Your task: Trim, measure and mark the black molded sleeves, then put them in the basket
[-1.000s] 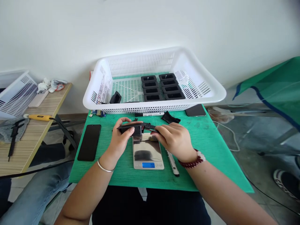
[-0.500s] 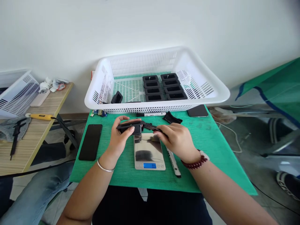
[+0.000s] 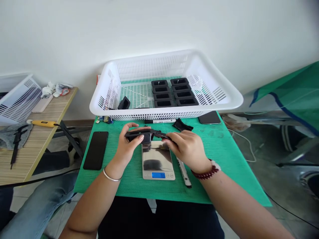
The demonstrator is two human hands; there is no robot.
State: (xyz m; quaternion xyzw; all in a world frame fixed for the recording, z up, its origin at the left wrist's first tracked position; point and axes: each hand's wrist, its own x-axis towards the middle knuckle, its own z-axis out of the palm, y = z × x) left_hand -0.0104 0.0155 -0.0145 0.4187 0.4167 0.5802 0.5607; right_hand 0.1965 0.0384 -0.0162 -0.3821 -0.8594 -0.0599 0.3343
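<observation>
My left hand [image 3: 128, 146] grips a small black box-shaped part [image 3: 147, 138] and the head end of a black caliper [image 3: 136, 134] just above a digital scale [image 3: 157, 161] with a shiny plate and a lit blue display. My right hand [image 3: 188, 147] pinches the caliper's thin beam [image 3: 163, 135] on the right side. Both hands hover over the far end of the scale, on a table covered by a green mat [image 3: 219, 149].
A white slotted basket [image 3: 224, 99] behind the hands holds several black box parts [image 3: 171, 93] in two rows and one loose part [image 3: 124, 103]. A black phone [image 3: 96, 150] lies left, another phone [image 3: 209, 117] right, markers [image 3: 184, 172] by the scale. A wooden side table [image 3: 37, 139] stands left.
The hands stay nearly still on the caliper and part; only the head camera shifted slightly.
</observation>
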